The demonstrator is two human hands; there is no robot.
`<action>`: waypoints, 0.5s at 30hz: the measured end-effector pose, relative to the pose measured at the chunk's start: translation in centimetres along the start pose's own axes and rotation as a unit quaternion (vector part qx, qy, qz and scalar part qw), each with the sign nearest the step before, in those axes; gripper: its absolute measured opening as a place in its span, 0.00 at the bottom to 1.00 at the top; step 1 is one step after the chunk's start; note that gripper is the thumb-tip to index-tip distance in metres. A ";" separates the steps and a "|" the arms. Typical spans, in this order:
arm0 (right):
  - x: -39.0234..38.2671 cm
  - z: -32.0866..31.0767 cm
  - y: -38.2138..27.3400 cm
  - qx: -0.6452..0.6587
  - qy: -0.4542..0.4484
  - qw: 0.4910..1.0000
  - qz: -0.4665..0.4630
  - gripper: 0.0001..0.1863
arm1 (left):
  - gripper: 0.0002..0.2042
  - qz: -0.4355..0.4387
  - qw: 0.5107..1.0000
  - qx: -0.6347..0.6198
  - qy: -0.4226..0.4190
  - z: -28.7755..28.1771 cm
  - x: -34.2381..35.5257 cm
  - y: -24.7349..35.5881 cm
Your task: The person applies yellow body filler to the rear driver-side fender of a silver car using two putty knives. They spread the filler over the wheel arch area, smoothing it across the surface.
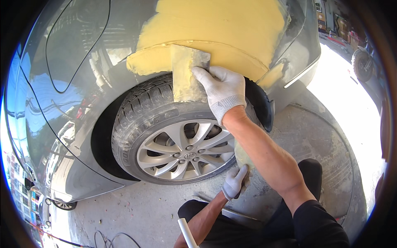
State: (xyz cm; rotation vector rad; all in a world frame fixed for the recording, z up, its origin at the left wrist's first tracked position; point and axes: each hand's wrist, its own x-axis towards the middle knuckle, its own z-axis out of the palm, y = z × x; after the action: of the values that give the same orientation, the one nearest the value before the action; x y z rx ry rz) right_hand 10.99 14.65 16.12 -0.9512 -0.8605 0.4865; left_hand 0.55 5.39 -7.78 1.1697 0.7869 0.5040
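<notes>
My right hand [225,87], in a white knitted glove, grips a flat putty spreader [186,78] between thumb and fingers. Yellow paste is smeared over the spreader, whose upper part lies against the yellow body filler [215,25] on the grey car panel above the wheel arch. Lower down, my gloved left hand [235,182] is closed on a pale, paste-coloured plate [244,156]. My right forearm hides part of that plate. A raised ridge of filler follows the arch line above the spreader.
Just below the spreader are the tyre [132,120] and its silver alloy wheel [182,153]. The car's bumper [297,78] juts out at right. On the concrete floor [144,211] lie a thin bar [237,214] and a dark cable [120,235]. A white tube [187,233] shows near my left forearm.
</notes>
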 end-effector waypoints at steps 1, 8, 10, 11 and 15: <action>0.0 -0.1 0.0 0.002 0.002 1.000 0.000 0.14 | 0.25 -0.001 1.000 0.000 -0.001 0.0 0.0 0.1; 0.2 -0.5 0.3 0.004 0.005 1.000 0.008 0.14 | 0.25 -0.006 1.000 -0.002 0.001 0.3 -0.2 0.3; 0.1 -0.4 0.4 0.019 0.012 1.000 0.008 0.15 | 0.25 -0.006 1.000 -0.006 0.003 0.2 -0.1 0.1; 0.0 -0.5 0.3 0.020 0.012 1.000 0.013 0.15 | 0.25 -0.005 1.000 -0.009 0.003 0.2 -0.1 0.1; -0.2 -0.7 -0.2 0.029 0.012 0.999 0.036 0.14 | 0.25 -0.005 1.000 -0.002 0.004 0.2 -0.2 0.1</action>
State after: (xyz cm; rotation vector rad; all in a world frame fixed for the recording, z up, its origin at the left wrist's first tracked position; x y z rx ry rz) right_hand 11.44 14.01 15.98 -0.9349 -0.7883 0.5584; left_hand 0.64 5.17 -7.60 1.1589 0.7980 0.5016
